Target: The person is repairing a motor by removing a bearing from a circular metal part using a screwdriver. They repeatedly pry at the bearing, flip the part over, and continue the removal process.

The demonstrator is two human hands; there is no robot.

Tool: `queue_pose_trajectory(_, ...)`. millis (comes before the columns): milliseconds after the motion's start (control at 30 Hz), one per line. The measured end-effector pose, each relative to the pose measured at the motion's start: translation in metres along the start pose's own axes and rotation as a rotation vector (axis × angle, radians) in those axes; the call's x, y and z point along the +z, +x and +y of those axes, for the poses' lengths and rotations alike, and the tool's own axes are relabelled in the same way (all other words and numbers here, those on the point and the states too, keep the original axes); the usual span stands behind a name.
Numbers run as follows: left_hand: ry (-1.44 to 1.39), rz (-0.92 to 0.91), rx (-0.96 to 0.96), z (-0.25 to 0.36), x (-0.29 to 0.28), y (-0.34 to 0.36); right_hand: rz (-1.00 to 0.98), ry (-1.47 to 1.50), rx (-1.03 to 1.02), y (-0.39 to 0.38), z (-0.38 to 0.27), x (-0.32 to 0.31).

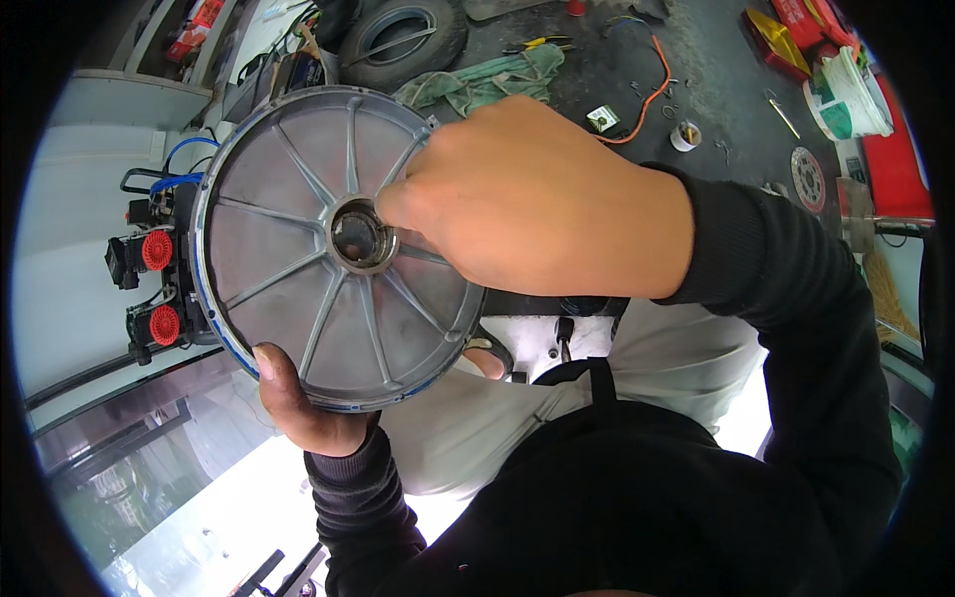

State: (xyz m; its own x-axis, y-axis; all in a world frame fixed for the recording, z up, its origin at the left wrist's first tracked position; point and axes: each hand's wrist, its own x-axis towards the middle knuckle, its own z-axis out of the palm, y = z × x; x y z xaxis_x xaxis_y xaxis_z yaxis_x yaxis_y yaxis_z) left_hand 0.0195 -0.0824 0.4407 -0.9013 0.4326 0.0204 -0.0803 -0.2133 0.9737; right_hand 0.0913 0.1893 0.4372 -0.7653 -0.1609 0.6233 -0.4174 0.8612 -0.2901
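A round grey metal hub cover [288,179] with raised spokes is tilted up in front of me. Its rim has a blue-stained edge. My left hand [308,408] grips the lower left rim, thumb on the front face and the other fingers hidden behind. At the middle sits a round hub with an open bore [360,239], and a ring shows inside it. Over the right side of the cover, my right hand [537,194] has its fingers curled, their tips at the bore's right edge. What they pinch, if anything, is hidden.
Beyond the cover lie a black tyre [398,40], a green cloth [492,80] and yellow-handled pliers [542,43]. An orange cable [662,75], a small white cup [685,136], a brake disc [807,179] and a white bucket [851,95] are to the right. A machine with red round covers [157,251] stands left.
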Motion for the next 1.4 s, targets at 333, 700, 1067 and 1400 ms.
queue_pose_trajectory(333, 0.081, -0.069, -0.002, -0.002, 0.001, 0.003, 0.003, -0.114, 0.063, 0.005, 0.001, -0.002)
queue_pose_trajectory(700, 0.154, -0.058, -0.045, 0.0, 0.019, 0.007, -0.124, -0.093, 0.117, 0.005, 0.004, 0.005)
queue_pose_trajectory(1067, 0.489, -0.069, -0.011, -0.015, 0.007, 0.021, -0.159, -0.093, 0.113, 0.005, 0.015, 0.009)
queue_pose_trajectory(1400, -0.078, -0.164, -0.229, -0.005, 0.026, 0.029, -0.213, -0.099, 0.09, 0.005, 0.014, 0.007)
